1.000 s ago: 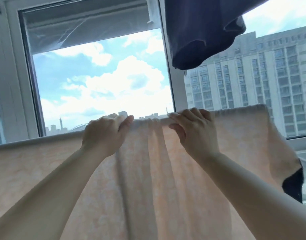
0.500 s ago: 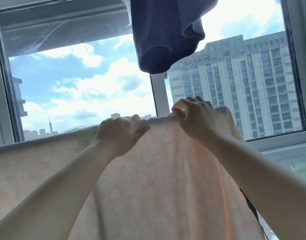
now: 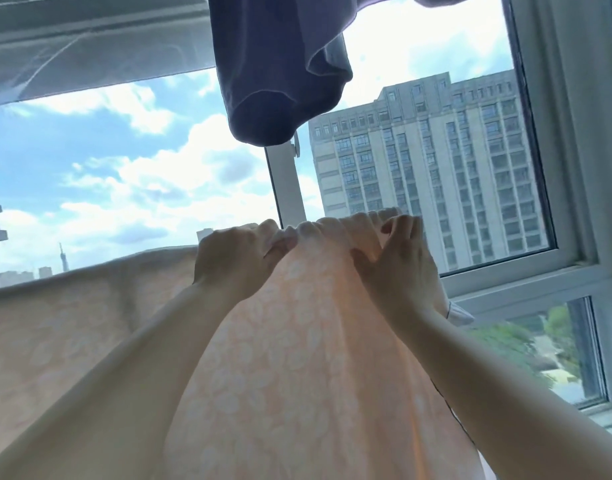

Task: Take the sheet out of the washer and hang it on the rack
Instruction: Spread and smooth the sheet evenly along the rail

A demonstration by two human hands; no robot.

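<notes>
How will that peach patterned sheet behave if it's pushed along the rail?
Likely floppy: the peach patterned sheet bunches into folds between the left hand and right hand. Probably light and thin, since daylight glows through it. It may gather rather than slide evenly.

A dark navy hanging garment (image 3: 280, 74) droops just above my hands; the white window frame (image 3: 286, 188) stands close behind the peach patterned sheet (image 3: 297, 358).

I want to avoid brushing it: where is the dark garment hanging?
Head view, top centre: the dark garment hangs before the window, above both hands gripping the sheet.
</notes>
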